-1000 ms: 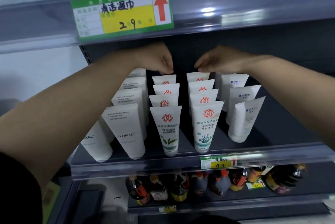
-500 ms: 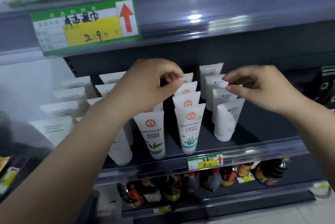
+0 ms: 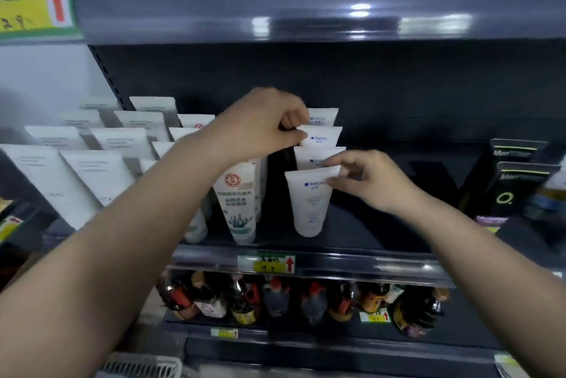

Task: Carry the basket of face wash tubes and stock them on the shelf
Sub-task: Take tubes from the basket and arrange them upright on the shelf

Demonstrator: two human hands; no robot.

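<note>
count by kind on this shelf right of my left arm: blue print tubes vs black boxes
blue-print white tubes: 4
black boxes: 2
total: 6

Two hands point(image 3: 260, 129) reach in. Four blue-print tubes point(image 3: 309, 203) stand in one row at 12 o'clock. About eight plain white tubes point(image 3: 92, 175) at 9 o'clock. Two black boxes point(image 3: 514, 184) at 3 o'clock. Roughly eight bottles point(image 3: 275, 298) at 6 o'clock. Three arrow tags point(image 3: 266, 264).
</note>
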